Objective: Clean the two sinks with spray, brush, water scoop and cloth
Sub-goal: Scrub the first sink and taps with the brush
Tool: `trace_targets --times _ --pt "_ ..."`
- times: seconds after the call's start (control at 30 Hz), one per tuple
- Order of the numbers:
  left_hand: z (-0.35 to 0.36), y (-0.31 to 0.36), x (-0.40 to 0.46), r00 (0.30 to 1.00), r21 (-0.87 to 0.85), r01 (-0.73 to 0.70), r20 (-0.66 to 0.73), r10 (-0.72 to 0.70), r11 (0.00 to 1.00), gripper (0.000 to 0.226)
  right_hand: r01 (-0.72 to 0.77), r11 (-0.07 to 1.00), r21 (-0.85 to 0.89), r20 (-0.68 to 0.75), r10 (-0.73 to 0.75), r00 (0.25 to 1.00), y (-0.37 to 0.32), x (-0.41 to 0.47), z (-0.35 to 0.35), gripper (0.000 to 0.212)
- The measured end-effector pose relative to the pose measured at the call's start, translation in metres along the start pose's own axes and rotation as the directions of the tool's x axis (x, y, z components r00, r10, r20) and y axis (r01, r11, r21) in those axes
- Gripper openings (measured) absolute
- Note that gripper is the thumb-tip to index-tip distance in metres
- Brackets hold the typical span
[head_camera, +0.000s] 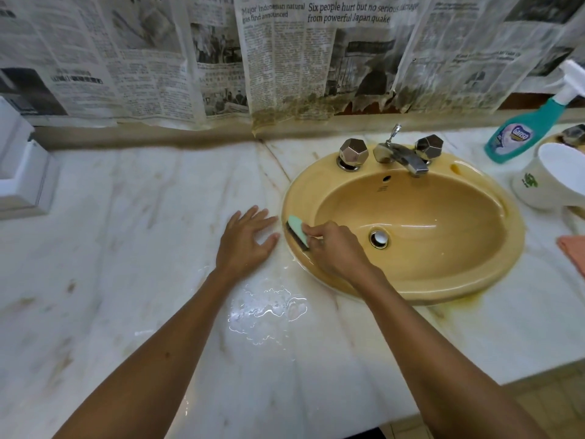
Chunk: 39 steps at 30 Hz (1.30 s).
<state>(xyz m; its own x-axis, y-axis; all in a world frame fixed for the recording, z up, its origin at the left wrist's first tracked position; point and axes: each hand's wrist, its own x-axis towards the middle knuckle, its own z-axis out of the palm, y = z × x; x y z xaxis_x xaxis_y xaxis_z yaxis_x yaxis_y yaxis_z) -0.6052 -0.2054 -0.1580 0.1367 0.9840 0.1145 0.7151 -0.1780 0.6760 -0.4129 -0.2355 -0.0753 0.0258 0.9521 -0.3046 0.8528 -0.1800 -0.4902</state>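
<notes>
The right hand (337,248) grips a scrubbing brush (298,232) with a mint-green back and dark bristles, fingers curled round its near end. The bristles sit against the left rim of the yellow oval sink (474,280), at the edge where the basin meets the marble countertop (126,248).

The left hand (245,240) lies flat on the countertop just beside the sink's left rim, fingers spread and straight, holding nothing. Its fingertips are close to the brush head; contact between them cannot be confirmed.

A puddle of water (269,315) stands on the counter between the 2 forearms. Yellowish staining shows on the marble along the sink's front and right edge.

At the back of the sink are 2 faceted metal tap knobs, the left knob (353,152) and the right knob (429,147), with a chrome spout (406,158) between them. The drain (379,238) is open at the bottom of the basin.

To the right of the sink, a teal spray bottle (522,134) with a white trigger rests tilted on the counter. Near it stands a white water scoop (550,179), partly cut off by the frame. An orange-pink cloth (573,251) lies at the right edge.

Newspaper sheets (285,58) cover the wall behind the counter. A white box-shaped fixture (22,172) sits at the far left.
</notes>
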Motion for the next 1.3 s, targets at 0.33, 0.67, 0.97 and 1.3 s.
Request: trace_targets --times 0.33,0.67,0.97,1.3 --pt "-0.003 0.003 0.005 0.986 -0.155 0.112 -0.108 -0.130 0.982 0.037 0.070 0.932 -0.355 0.044 -0.058 0.997 -0.042 -0.006 -0.009 0.040" --pt "-0.008 0.003 0.007 0.968 -0.292 0.190 -0.105 -0.229 0.937 0.045 0.078 0.989 0.125 0.176 -0.099 0.979 -0.039 -0.062 0.022 0.068" --pt "-0.008 0.003 0.007 0.963 -0.278 0.199 -0.121 -0.240 0.940 0.048 -0.126 0.991 0.052 0.044 0.124 0.991 -0.029 -0.078 0.062 0.031" --pt "-0.009 0.005 0.006 0.965 -0.264 0.185 -0.135 -0.226 0.947 0.050 -0.312 0.931 0.192 0.226 0.267 0.937 -0.012 -0.109 0.070 0.037"
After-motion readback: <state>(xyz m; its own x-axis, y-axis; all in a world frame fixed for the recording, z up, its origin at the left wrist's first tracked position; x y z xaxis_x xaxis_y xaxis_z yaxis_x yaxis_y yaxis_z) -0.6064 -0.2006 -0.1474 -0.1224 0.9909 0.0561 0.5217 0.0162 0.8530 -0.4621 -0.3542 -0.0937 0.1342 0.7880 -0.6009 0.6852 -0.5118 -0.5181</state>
